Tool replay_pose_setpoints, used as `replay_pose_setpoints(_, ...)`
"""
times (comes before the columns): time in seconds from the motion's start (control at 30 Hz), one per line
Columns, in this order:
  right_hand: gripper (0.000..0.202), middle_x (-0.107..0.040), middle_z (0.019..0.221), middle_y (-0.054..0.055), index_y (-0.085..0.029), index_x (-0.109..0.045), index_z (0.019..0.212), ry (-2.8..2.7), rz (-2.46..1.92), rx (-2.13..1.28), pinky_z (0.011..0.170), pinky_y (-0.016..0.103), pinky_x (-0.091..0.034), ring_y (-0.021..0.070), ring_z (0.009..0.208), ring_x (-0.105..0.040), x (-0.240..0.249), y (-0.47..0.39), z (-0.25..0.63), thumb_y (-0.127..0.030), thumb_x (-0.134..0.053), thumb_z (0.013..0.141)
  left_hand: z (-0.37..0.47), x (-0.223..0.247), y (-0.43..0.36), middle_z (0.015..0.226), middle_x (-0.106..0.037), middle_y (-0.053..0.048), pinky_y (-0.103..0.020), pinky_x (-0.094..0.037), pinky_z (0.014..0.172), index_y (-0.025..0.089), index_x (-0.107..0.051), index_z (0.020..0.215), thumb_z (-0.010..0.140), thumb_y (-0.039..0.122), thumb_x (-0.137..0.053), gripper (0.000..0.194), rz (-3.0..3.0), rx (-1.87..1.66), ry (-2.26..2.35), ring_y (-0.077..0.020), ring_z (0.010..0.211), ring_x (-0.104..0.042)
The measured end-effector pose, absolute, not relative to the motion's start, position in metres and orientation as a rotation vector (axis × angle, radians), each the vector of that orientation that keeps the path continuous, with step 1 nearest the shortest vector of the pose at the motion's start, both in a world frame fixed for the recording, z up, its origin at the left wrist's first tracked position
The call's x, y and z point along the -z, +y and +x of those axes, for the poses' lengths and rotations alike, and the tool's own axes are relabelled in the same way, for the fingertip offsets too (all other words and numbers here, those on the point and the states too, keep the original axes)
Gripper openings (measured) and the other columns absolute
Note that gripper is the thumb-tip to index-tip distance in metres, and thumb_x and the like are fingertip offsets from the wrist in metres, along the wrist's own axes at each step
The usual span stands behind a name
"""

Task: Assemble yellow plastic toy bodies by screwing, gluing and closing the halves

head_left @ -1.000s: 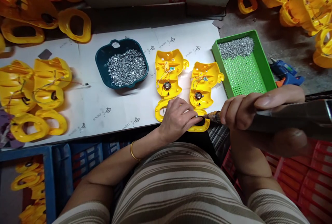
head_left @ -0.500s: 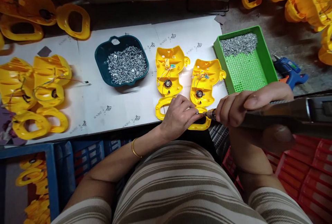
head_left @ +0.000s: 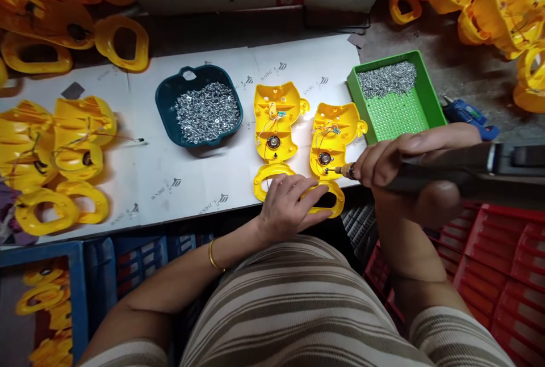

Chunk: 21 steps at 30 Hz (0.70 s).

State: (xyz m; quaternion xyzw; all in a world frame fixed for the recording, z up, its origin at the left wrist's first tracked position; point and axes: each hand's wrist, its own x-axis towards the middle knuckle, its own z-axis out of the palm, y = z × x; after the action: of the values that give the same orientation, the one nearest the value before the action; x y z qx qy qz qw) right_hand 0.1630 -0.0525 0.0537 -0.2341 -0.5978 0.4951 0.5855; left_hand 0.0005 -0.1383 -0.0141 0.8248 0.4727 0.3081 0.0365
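Note:
My right hand (head_left: 395,157) is wrapped round a dark electric screwdriver (head_left: 451,171). Its bit points left, and the tip meets the lower part of the right yellow plastic shell (head_left: 334,143), just below a round speaker (head_left: 325,158). Whether a screw sits at the tip is too small to tell. My left hand (head_left: 287,205) has its fingers spread, thumb and forefinger lying at the ring-shaped end of that shell. To its left lies a second yellow shell (head_left: 276,109), also with wires, a small circuit board and a speaker; my fingers partly cover its ring.
A dark green tub (head_left: 166,112) of screws stands left of the shells, a green tray (head_left: 430,89) with screws at right. Behind it lies a blue glue gun (head_left: 464,112). More yellow shells (head_left: 80,129) are at left and upper right. Crates (head_left: 502,265) stand below the table.
My left fingers were pinched at the screwdriver's tip; they have parted and moved down to the ring. The screwdriver tip has moved up and left onto the right shell.

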Motion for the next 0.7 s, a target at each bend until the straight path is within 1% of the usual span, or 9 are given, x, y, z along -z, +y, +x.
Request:
replay_pose_setpoints(0.1, 0.026, -0.046, 0.045, -0.006, -0.036, -0.062, 0.09, -1.338, -0.591, -1.048, 0.037, 0.032, -0.04, 0.0143, 0.034, -0.042, -0.041, -0.048, 0.156, -0.057, -0.065, 0.075, 0.005, 0.015, -0.142, 0.113, -0.068, -0.01, -0.037, -0.036, 0.091, 0.018, -0.065, 0.115, 0.088, 0.054, -0.057, 0.046, 2.586, -0.825, 1.403, -0.0235, 0.103, -0.057)
replay_pose_setpoints(0.2, 0.025, -0.049, 0.049, -0.005, -0.037, -0.061, 0.095, -1.353, -0.585, -1.017, 0.041, 0.037, -0.044, 0.0181, 0.036, -0.044, -0.03, -0.045, 0.149, -0.055, -0.062, 0.077, 0.009, 0.015, -0.142, 0.131, -0.061, -0.011, -0.041, -0.033, 0.098, 0.019, -0.06, 0.123, 0.085, 0.06, -0.057, 0.056, 2.629, -0.66, 1.327, -0.0265, 0.118, -0.051)
replay_pose_setpoints(0.3, 0.024, -0.049, 0.051, -0.005, -0.038, -0.059, 0.098, -1.359, -0.574, -1.025, 0.045, 0.039, -0.045, 0.0197, 0.039, -0.045, -0.024, -0.042, 0.145, -0.053, -0.06, 0.079, 0.012, 0.015, -0.14, 0.141, -0.053, -0.009, -0.044, -0.03, 0.102, 0.02, -0.054, 0.131, 0.084, 0.063, -0.056, 0.064, 2.641, -0.53, 1.257, -0.027, 0.128, -0.045)
replay_pose_setpoints(0.43, 0.022, -0.046, 0.051, -0.006, -0.038, -0.058, 0.098, -1.351, -0.561, -1.065, 0.044, 0.037, -0.042, 0.0175, 0.037, -0.041, -0.022, -0.039, 0.14, -0.051, -0.06, 0.08, 0.014, 0.016, -0.139, 0.144, -0.05, -0.007, -0.045, -0.03, 0.104, 0.023, -0.048, 0.137, 0.084, 0.055, -0.062, 0.064, 2.639, -0.401, 1.245, -0.0271, 0.131, -0.043)
replay_pose_setpoints(0.63, 0.015, -0.043, 0.05, -0.005, -0.035, -0.057, 0.09, -1.415, -0.492, -1.084, 0.039, 0.034, -0.038, 0.0166, 0.038, -0.039, -0.02, -0.034, 0.138, -0.046, -0.059, 0.08, 0.015, 0.021, -0.137, 0.139, -0.055, -0.007, -0.043, -0.036, 0.1, 0.024, -0.053, 0.132, 0.087, 0.037, -0.063, 0.047, 2.66, -0.425, 1.237, -0.0267, 0.124, -0.049)
replay_pose_setpoints(0.7, 0.019, -0.041, 0.051, -0.004, -0.033, -0.056, 0.086, -1.443, -0.511, -1.153, 0.039, 0.034, -0.039, 0.0168, 0.04, -0.04, -0.014, -0.032, 0.142, -0.05, -0.059, 0.079, 0.016, 0.021, -0.136, 0.136, -0.057, -0.009, -0.041, -0.039, 0.097, 0.021, -0.054, 0.13, 0.085, 0.033, -0.066, 0.049, 2.649, -0.447, 1.202, -0.0272, 0.121, -0.051)
